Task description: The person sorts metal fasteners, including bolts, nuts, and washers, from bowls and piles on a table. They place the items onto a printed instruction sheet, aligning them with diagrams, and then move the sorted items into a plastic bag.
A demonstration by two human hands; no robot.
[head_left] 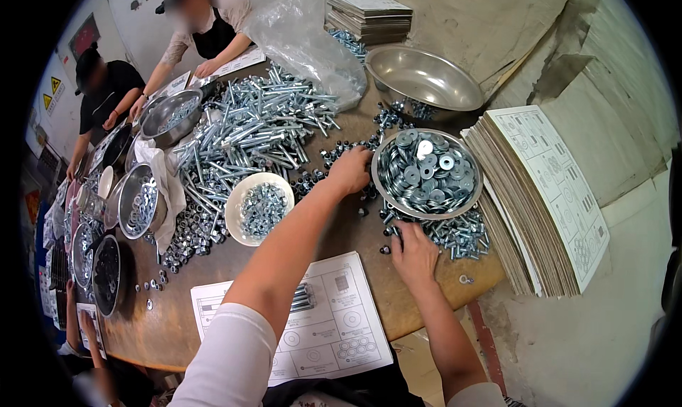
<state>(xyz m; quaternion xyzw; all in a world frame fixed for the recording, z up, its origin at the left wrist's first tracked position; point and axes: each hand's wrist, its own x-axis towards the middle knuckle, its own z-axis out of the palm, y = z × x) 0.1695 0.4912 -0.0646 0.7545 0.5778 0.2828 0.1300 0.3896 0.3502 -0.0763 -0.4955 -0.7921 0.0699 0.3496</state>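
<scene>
— Brown desk (348,229) crowded with hardware; pale wall (131,34) at ten o'clock. Main load by the hands?

— Steel bowl (467,205), just past two o'clock from centre, heaped with flat washers (426,171). Short bolts (465,236) at its five o'clock.

— State of each grip?

— Left hand (352,171) at the bowl's nine o'clock, fingers close by the rim, dark nuts (307,184) about it. Cannot tell if that grip is closed on anything. Right hand (414,254) at the bowl's six o'clock, fingers partly bent; tips too obscured to say what, if anything, they have.

— Handling, your judgement?

— Bowl: likely heavy with that heap, stiff, smooth. Take the rim at nine and three, keep it level; washers could slide. Washers: thin, hard, probably slick, apt to come up in twos. Pinch one by its outer edge.

— Nuts?

— Small, light, hard; may roll. Thumb and forefinger across opposite flats. Nothing fragile near either hand.
</scene>
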